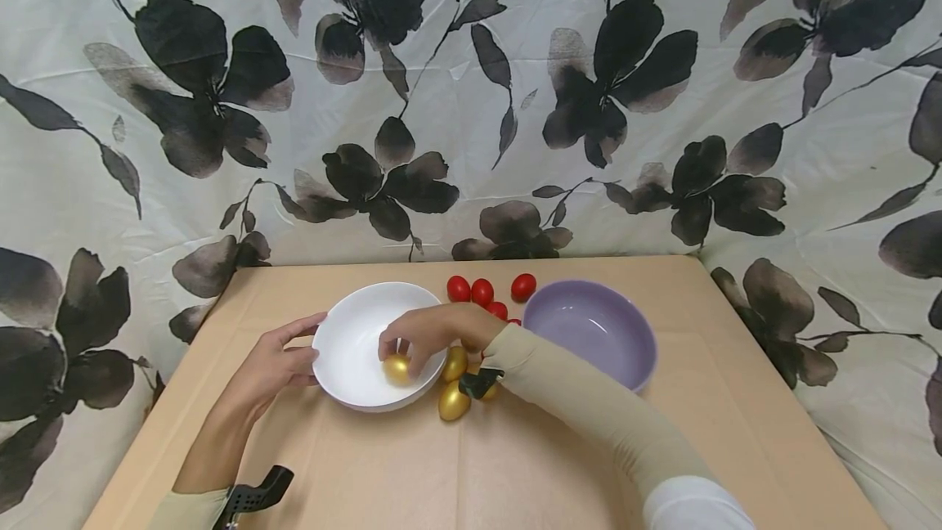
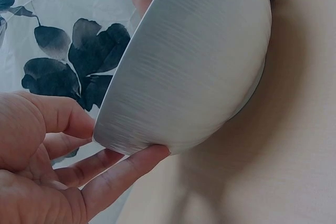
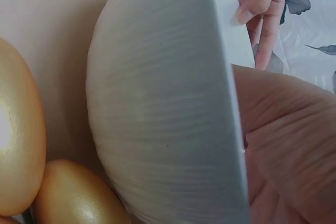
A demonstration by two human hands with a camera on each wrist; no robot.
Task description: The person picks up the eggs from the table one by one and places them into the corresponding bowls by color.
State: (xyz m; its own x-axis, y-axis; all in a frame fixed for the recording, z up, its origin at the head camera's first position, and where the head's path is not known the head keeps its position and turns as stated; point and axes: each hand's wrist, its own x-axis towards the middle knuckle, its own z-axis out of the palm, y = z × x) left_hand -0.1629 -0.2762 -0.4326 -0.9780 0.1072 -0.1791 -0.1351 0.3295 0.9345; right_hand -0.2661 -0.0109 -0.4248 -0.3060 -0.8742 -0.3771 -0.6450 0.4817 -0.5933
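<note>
A white bowl (image 1: 340, 350) stands on the table, left of centre. At its left rim, my left hand (image 1: 275, 362) grips the edge; the left wrist view shows fingers (image 2: 134, 167) against the bowl's outer wall. My right hand (image 1: 427, 335) reaches over the right rim into the bowl, its fingertips around a golden egg (image 1: 396, 370) low inside. In the right wrist view the bowl wall (image 3: 163, 103) hides those fingertips and the egg. Several more golden eggs (image 1: 454, 401) lie just outside the bowl, partly beneath the right wrist.
A purple bowl (image 1: 589, 325) sits to the right, partly behind the right forearm. Several red eggs (image 1: 482, 293) lie between the two bowls toward the back. Behind the table's far edge hangs a floral cloth (image 1: 508, 105).
</note>
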